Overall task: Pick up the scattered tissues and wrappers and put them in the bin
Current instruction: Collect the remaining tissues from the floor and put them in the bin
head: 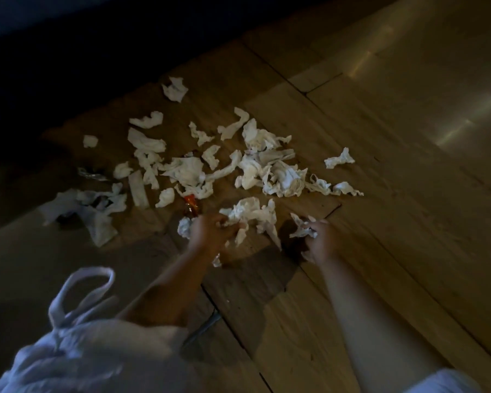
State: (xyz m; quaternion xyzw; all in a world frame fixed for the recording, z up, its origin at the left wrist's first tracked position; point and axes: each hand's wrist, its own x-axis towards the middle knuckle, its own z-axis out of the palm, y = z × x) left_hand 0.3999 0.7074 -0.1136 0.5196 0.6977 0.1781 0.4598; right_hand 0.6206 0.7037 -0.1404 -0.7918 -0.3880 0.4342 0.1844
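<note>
Several crumpled white tissues (187, 168) lie scattered across the wooden floor (380, 194). My left hand (210, 234) grips a bunch of tissues (253, 215) just above the floor. To its right, my right hand (321, 242) clutches a smaller crumpled tissue (302, 228). An orange wrapper (190, 207) lies just beyond my left hand, and a silvery wrapper (92, 173) sits at the left edge of the pile. A white plastic bag (77, 341) with loop handles hangs open at the lower left, close to my left forearm.
A dark area (68, 52), perhaps furniture or shadow, borders the floor at the top left. A larger flat sheet of tissue (97, 214) lies at the left. Bright reflections mark bare floorboards at the right.
</note>
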